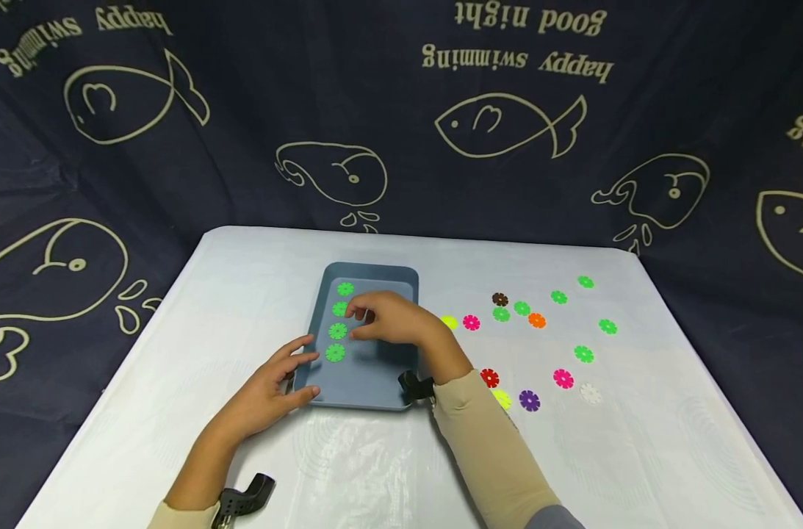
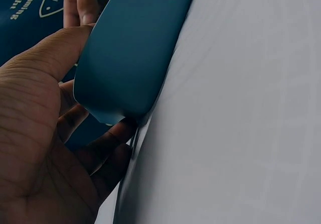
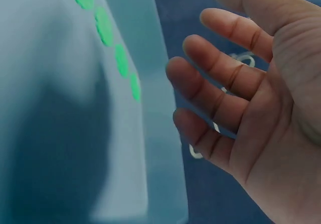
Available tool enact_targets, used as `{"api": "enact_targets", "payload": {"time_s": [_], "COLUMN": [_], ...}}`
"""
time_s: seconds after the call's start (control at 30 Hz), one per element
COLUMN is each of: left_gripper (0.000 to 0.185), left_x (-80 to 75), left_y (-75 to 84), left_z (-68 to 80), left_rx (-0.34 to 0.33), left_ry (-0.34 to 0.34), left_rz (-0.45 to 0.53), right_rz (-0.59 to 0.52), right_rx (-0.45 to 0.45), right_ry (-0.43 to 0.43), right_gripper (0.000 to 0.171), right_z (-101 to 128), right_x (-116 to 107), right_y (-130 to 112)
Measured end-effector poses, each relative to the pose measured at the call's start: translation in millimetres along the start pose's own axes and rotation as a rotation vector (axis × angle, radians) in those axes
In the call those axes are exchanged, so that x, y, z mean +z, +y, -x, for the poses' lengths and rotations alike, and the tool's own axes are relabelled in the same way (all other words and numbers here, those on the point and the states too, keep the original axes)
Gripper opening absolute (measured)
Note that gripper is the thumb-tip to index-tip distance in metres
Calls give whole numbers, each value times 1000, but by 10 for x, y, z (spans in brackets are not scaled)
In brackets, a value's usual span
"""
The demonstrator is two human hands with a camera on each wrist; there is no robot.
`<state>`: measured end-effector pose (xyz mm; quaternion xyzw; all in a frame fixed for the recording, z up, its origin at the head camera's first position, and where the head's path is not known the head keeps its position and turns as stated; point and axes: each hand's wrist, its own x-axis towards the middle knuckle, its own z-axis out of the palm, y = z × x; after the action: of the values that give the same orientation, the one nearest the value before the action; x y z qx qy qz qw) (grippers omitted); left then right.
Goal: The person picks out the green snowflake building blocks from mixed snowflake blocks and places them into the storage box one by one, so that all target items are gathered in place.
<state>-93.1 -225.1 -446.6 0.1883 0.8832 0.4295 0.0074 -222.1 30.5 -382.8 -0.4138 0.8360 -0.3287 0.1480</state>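
Observation:
Four green notched discs lie in a column along the left side of a blue-grey tray [image 1: 375,400], among them the front disc [image 1: 335,353] and the back disc [image 1: 345,289]. My right hand [image 1: 391,317] hovers over the tray with its fingers loosely bent, the fingertips beside the middle discs. In the right wrist view the fingers [image 3: 200,83] are apart and hold nothing. At the tray's front left corner, my left hand [image 1: 269,389] has its fingers spread, the fingertips at the left rim. The left wrist view shows its thumb at the rim of the tray wall [image 2: 133,48].
Right of the tray, several loose discs are scattered on the white table [image 1: 639,455], among them a purple disc [image 1: 530,400], an orange disc [image 1: 536,320], a brown disc [image 1: 500,299] and a white disc [image 1: 591,393]. A dark printed cloth [image 1: 401,191] hangs behind the table.

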Motion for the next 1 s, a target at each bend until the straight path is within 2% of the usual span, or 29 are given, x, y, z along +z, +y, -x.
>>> {"api": "enact_targets", "payload": {"time_s": [0.23,0.47,0.63,0.87,1.0], "left_gripper": [60,70,77,79,78], "left_x": [3,-13,-17,-10,-4], "left_y": [6,13,13,18,15], "left_z": [11,37,40,28,24], "left_rx": [-21,-53,-78,-63,-70], "left_ry": [3,-3,-31,-45,-46], "left_rz": [10,-5,-58,-60,-49], "right_rz": [2,-6,-36,-39,-2], "right_rx": [23,117,196,282,309], "right_ry": [123,194,245,330,357], "right_gripper": [28,28,30,26,26], "right_z": [328,667,906,1289,1493], "right_x": [-192,-325,-399,-528,-610], "right_y": [117,316,474,700,836]}}
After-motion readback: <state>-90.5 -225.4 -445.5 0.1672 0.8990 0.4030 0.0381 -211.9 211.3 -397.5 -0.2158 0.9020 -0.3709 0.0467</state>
